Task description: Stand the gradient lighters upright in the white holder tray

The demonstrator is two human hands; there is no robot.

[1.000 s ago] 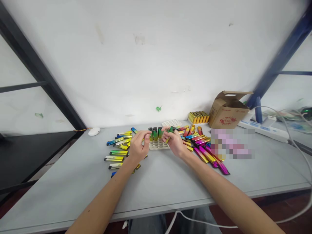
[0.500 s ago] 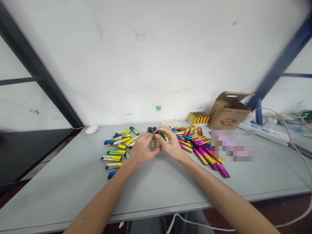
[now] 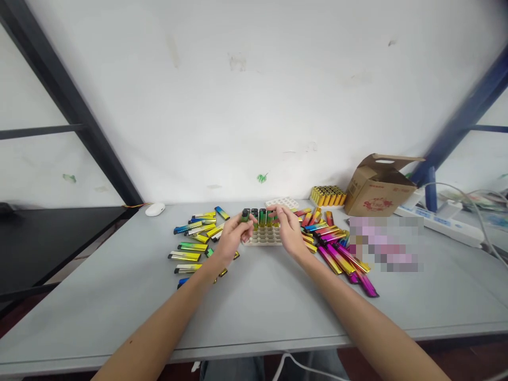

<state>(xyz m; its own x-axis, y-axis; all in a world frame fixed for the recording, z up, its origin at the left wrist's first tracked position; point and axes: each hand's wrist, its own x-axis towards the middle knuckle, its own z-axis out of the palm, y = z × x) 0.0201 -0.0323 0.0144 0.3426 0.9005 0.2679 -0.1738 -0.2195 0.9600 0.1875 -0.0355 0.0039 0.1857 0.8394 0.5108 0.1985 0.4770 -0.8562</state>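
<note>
Head view, read from left to right. At left centre a white oval object [image 3: 154, 209] lies on the grey table [image 3: 119, 307], near the wall. Right of it lies a loose scatter of yellow, green and blue lighters [image 3: 193, 238], about a dozen, all flat, their long axes mostly running left to right. The left hand [image 3: 230, 241], at frame centre, is curled with thumb and fingertips pinched on one green lighter [image 3: 245, 216]; that lighter stands nearly upright, dark cap up, its long axis vertical, at the left end of the tray's standing row. The white pocketed tray [image 3: 264, 238] lies between the two hands and carries a back row of about four upright green lighters [image 3: 262, 216]. The right hand [image 3: 289, 230] is loosely curled over the tray's right side, fingertips at the row; whether it grips anything cannot be told. Behind is a second white tray [image 3: 282, 202]. Farther right lies a heap of pink, red and gold lighters [image 3: 337, 248], too overlapped to count, then a block of upright yellow lighters [image 3: 327, 196], one open cardboard box [image 3: 377, 185] and a white power strip [image 3: 440, 222].
</note>
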